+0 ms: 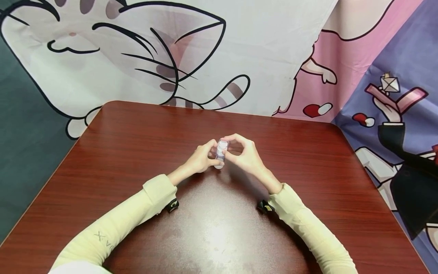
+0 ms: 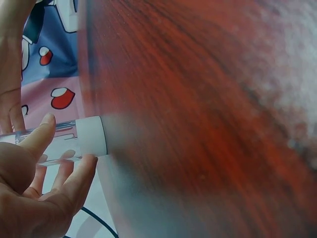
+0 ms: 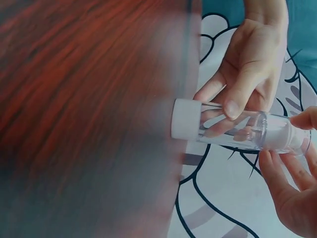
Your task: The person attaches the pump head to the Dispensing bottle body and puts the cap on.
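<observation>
A small clear bottle with a white base and a clear cap over its white top stands roughly upright between both hands. Its base is at the tabletop; whether it touches is hard to tell. Around the lower, see-through body, my left hand holds with thumb and fingers. My right hand pinches the capped upper end between thumb and fingers. In the left wrist view, the left hand's fingers partly cover the body, and the bottle's top runs out of frame.
The reddish-brown wooden table has a glossy bright patch near its front. Behind it hangs a cloth with a cartoon cat, and pink and blue printed parts on the right. Dark wrist devices sit below both sleeves.
</observation>
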`<state>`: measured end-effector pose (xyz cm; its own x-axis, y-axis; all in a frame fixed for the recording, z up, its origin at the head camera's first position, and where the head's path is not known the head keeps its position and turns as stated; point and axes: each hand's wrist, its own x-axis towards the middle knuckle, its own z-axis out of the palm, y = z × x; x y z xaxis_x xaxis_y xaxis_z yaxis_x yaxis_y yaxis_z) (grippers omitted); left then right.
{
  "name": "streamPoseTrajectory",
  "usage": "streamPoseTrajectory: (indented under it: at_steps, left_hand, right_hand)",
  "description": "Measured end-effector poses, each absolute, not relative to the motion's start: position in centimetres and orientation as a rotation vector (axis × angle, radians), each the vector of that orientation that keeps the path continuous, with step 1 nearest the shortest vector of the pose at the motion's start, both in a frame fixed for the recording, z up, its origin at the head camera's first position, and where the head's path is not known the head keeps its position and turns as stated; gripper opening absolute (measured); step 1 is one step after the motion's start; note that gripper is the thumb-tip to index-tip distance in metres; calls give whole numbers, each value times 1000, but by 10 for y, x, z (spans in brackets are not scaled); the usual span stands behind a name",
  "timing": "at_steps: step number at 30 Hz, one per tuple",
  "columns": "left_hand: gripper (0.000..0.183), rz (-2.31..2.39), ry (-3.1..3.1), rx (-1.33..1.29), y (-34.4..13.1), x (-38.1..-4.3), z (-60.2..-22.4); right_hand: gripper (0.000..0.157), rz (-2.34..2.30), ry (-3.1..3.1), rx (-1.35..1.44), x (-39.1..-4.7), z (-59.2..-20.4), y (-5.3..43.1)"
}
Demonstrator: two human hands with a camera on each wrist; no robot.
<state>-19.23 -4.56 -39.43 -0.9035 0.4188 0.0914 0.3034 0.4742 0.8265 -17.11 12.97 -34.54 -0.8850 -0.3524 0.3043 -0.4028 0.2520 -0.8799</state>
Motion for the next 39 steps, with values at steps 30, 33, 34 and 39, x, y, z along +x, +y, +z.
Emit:
streamPoseTrajectory:
  at_steps: [30, 33, 34, 39]
  left_hand:
    - [39, 1367, 2619, 622, -46, -192, -395]
    - [40, 1356, 2632, 631, -45, -193, -395]
    - [40, 1355, 2637, 634, -45, -193, -396]
    - [40, 1356, 2653, 643, -46, -194, -396]
  right_hand:
    - [28, 1567, -2339, 953, -174, -351, 133]
    - [28, 1568, -2326, 960, -175, -352, 134]
    - [28, 1568, -2328, 960, -175, -353, 134]
    - [28, 1614, -2338, 960, -177, -354, 134]
